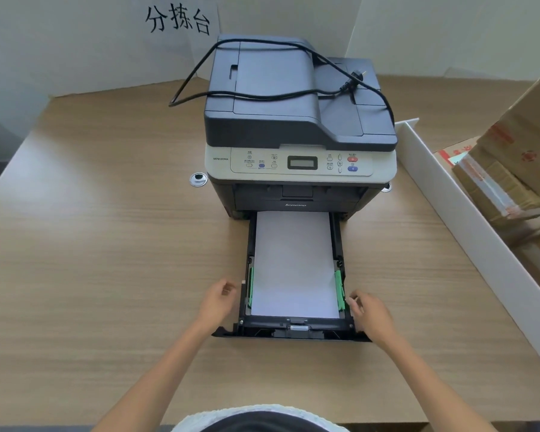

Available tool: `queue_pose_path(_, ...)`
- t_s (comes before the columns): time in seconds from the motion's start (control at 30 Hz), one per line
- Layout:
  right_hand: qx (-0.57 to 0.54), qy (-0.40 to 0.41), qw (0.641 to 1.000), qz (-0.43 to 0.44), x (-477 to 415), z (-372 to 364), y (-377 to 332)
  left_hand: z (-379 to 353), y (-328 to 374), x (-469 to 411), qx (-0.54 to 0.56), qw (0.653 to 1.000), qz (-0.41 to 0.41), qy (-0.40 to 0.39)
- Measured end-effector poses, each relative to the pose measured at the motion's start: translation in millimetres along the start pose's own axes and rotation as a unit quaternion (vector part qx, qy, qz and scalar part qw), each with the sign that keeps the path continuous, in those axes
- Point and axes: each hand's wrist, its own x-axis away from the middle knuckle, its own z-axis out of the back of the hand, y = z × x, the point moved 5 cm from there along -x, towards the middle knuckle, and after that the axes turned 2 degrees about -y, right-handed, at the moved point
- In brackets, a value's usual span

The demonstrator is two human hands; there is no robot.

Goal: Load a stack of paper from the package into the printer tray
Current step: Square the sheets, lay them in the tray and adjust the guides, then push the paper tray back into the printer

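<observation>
Forearms reach in from the near edge of the wood-grain table (106, 244), bare and angled toward the pulled-out printer tray (293, 333). The left hand (217, 302) sits just beside the tray's left wall with its fingers loosely curled and holding nothing, apart from the plastic by a thin gap. The right hand (370, 316) is at the tray's right wall, fingers bent and fingertips (354, 302) close against the green side guide (340, 289); whether they actually pinch it cannot be told. Between the two hands lies the paper stack (293, 266), flat, smooth and white, a long rectangle seated squarely inside the black plastic tray and framed by green guides on both sides. Its far end runs under the printer (300, 120), a boxy machine with a matte dark grey lid and a pale control panel (300, 163) carrying a small display. A black power cord (262, 95) loops loosely over the lid. To the right, past a white divider board (468, 219), sit taped brown cardboard boxes (512, 169).
</observation>
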Motion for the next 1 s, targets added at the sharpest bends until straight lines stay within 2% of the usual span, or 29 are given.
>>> queue_pose_path(0.1,-0.025,0.028,0.998,-0.047,15.1,8.3,20.1,15.0,-23.2,11.8,-0.012,0.998,0.066,0.01)
queue_pose_path(0.2,-0.036,0.01,0.994,-0.101,31.2,5.6,39.3,28.7,-41.1,29.3,-0.059,0.99,0.129,0.018)
queue_pose_path(0.27,-0.064,-0.02,0.987,-0.143,38.3,-0.4,48.0,27.8,-47.6,38.5,-0.063,0.981,0.18,-0.027)
queue_pose_path(0.37,-0.217,-0.056,0.95,-0.216,47.4,-12.7,52.5,13.2,-51.0,52.5,0.083,0.95,0.281,-0.108)
queue_pose_path(0.43,-0.31,-0.058,0.917,-0.246,50.2,-18.1,52.1,5.9,-50.0,54.7,0.197,0.924,0.309,-0.107)
queue_pose_path(0.5,-0.383,-0.047,0.884,-0.264,50.2,-21.0,52.9,3.8,-52.3,52.4,0.237,0.916,0.314,-0.086)
queue_pose_path(0.57,-0.416,-0.043,0.866,-0.273,49.7,-20.1,52.7,3.6,-57.0,50.3,0.244,0.915,0.313,-0.069)
queue_pose_path(0.7,-0.434,-0.04,0.856,-0.279,47.0,-15.8,48.7,5.7,-58.8,47.5,0.265,0.912,0.308,-0.058)
queue_pose_path(1.0,-0.483,0.036,0.833,-0.267,8.4,2.6,25.4,13.6,-19.1,23.0,0.36,0.9,0.241,-0.037)
